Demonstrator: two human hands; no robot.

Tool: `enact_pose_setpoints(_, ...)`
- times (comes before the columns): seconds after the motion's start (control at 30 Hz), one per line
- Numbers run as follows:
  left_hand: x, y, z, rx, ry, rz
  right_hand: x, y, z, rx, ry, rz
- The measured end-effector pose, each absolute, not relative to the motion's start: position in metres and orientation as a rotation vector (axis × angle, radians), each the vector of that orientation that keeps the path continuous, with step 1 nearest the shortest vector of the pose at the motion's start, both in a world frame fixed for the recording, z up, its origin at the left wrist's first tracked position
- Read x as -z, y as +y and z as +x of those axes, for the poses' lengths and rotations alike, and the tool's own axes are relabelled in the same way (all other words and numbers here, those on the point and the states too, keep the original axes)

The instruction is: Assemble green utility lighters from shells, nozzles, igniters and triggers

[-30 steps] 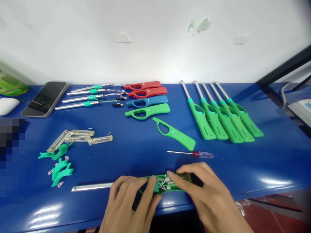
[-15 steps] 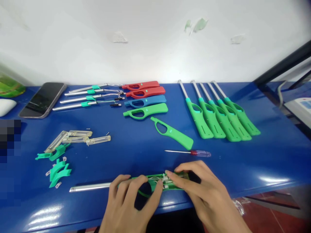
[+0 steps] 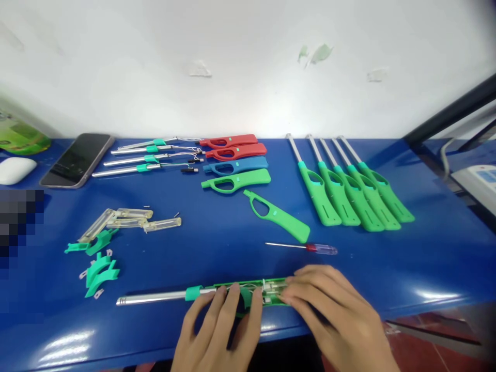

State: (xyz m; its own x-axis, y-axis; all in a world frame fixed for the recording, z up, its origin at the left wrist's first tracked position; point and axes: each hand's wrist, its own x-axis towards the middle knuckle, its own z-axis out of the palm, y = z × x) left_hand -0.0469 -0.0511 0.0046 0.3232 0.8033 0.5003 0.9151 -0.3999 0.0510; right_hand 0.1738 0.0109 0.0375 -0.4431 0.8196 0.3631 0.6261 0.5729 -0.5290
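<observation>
A long-necked gas lighter (image 3: 271, 296) lies with its green handle shell open along the table's front edge, its metal tube (image 3: 155, 297) pointing left. Inside the shell show white wires, a clear fuel tank (image 3: 275, 287) and small pale parts. My left hand (image 3: 222, 325) curls over the trigger part, fingertips pressing on the lighter and hiding the middle of it. With fingers bunched together, my right hand (image 3: 333, 310) grips the handle end over the tank. Its fingers cover that end, so any small part between them is hidden.
Beyond my hands lie a screwdriver (image 3: 320, 249), a loose green half shell (image 3: 279, 216) and several other shells (image 3: 240, 177). Finished-looking green lighters (image 3: 354, 196) stand to the right. Tubes (image 3: 134, 160), clear tanks (image 3: 129, 219), teal triggers (image 3: 101, 274) and a phone (image 3: 77, 160) are left.
My right hand's fingers have drawn together and shifted right, off the lighter's middle. My left fingers have moved slightly right, uncovering the teal collar by the tube. The camera view has shifted a little.
</observation>
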Motion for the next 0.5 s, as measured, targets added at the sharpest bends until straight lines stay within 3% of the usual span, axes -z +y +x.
enact_pose_setpoints(0.2, -0.003, -0.051, -0.046, 0.726, -1.602, -2.36, -0.038, 0.011, 0.184, -0.246, -2.273, -1.083)
enact_pose_setpoints(0.5, -0.002, -0.052, -0.049, 0.736, -1.664, -2.346, -0.032, 0.004, 0.183, -0.256, -2.184, -1.121)
